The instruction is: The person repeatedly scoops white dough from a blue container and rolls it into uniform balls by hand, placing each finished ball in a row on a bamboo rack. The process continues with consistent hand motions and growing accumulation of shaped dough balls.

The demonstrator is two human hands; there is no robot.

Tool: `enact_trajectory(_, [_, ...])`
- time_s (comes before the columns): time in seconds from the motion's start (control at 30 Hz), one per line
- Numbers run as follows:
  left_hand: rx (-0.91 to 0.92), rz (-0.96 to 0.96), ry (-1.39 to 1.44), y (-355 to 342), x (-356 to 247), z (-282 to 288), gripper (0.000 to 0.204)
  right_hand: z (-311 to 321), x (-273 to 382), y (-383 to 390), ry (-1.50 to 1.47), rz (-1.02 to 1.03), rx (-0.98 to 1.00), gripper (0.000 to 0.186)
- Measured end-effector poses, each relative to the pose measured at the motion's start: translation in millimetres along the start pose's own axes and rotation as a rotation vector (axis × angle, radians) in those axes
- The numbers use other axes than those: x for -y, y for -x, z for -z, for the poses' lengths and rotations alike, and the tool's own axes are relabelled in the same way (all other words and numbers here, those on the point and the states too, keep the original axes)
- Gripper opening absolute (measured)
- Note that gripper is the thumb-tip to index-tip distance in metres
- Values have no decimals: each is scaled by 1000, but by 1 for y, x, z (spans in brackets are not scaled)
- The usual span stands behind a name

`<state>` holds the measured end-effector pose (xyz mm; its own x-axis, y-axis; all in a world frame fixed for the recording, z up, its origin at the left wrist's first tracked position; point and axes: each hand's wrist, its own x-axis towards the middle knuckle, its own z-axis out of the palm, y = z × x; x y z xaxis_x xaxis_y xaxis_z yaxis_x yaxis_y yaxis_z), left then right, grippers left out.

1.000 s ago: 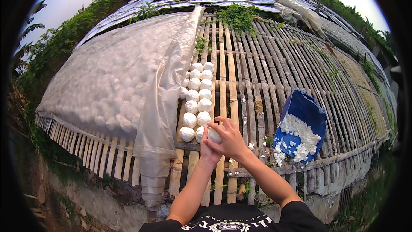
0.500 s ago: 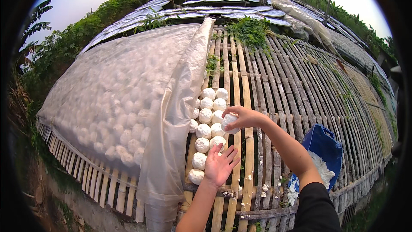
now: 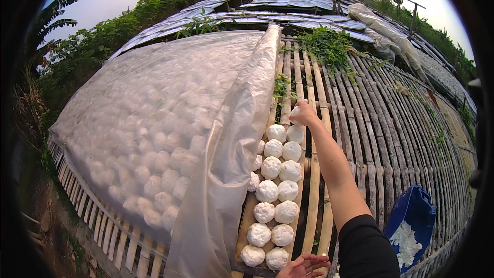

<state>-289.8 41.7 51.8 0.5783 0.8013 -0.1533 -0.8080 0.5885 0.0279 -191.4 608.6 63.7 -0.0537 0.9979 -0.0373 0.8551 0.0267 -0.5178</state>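
Note:
My right hand (image 3: 307, 113) reaches far out over the bamboo slats, its fingers closed around a white ball (image 3: 295, 114). This ball is just beyond the far end of rows of similar lumpy white balls (image 3: 290, 170) lying on the slats. At the lower edge, partly cut off by the frame, my left hand (image 3: 303, 266) is open and palm up, close to the nearest ball (image 3: 277, 258). It carries nothing but a small white crumb near a fingertip.
A clear plastic sheet (image 3: 236, 118) borders the rows on the left and covers many more balls. At right, a blue tub (image 3: 418, 211) lies tipped on the bamboo rack (image 3: 370, 123), with white crumbly paste (image 3: 405, 244) inside. Green weeds (image 3: 325, 46) poke through the far slats.
My right hand has carried the ball forward, away from me, to the rows' far end. My left hand has dropped toward the lower edge. The view has shifted, with the rows now larger.

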Motion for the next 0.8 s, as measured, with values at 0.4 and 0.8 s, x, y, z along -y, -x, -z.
enact_trajectory(0.4, [66,-38,-8,8,6,1,42,-9,7,49,-42,7,-43,79])
enact_trajectory(0.8, [-72,324,-351,38,94,-25,41,136,-173,606,-869,-198,-134,35])
